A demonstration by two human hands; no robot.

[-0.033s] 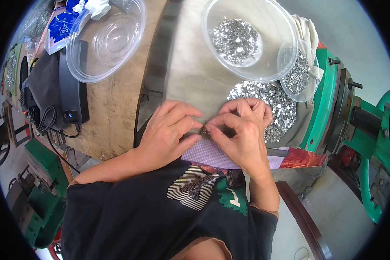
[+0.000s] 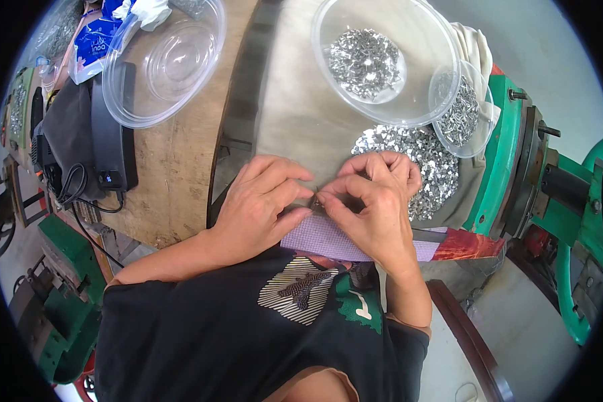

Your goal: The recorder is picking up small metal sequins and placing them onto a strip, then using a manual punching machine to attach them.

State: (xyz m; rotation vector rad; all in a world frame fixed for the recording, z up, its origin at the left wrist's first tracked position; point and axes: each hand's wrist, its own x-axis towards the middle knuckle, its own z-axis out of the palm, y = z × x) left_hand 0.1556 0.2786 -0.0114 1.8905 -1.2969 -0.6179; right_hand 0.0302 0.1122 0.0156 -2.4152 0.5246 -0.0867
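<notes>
1. A wooden tabletop [image 2: 181,181] stretched from nine to eleven o'clock of the person's hands.
2. A beige cloth [image 2: 291,94] covered the work surface at twelve o'clock, just beyond the fingers.
3. A green-framed machine [image 2: 497,154] stood at three o'clock, along the cloth's side.
4. The large clear plastic bowl [image 2: 425,53] sat at one o'clock on the cloth, with small shiny metal pieces [image 2: 368,63] gathered in its bottom.
5. Another clear plastic bowl [image 2: 177,63] lay toward half past ten, over the wooden tabletop.
6. A loose pile of flat silvery flakes [image 2: 435,181] spread between two and three o'clock, near the right hand [image 2: 382,194].
7. A purple textured pad [image 2: 325,242] lay at six o'clock, between the hands and the person's black shirt.
8. The right hand's thumb and forefinger were pressed together at the tips, pinching; its other fingers curled above. The left hand [image 2: 261,201] faced it with bent fingers, thumb and forefinger slightly parted; whether it gripped anything could not be told.
9. A smaller clear bowl [image 2: 484,137] of slim metal bits [image 2: 459,120] rested at two o'clock.
10. A small dark piece [image 2: 316,202], mostly hidden, was at the right fingertips, close to the left ones.
</notes>
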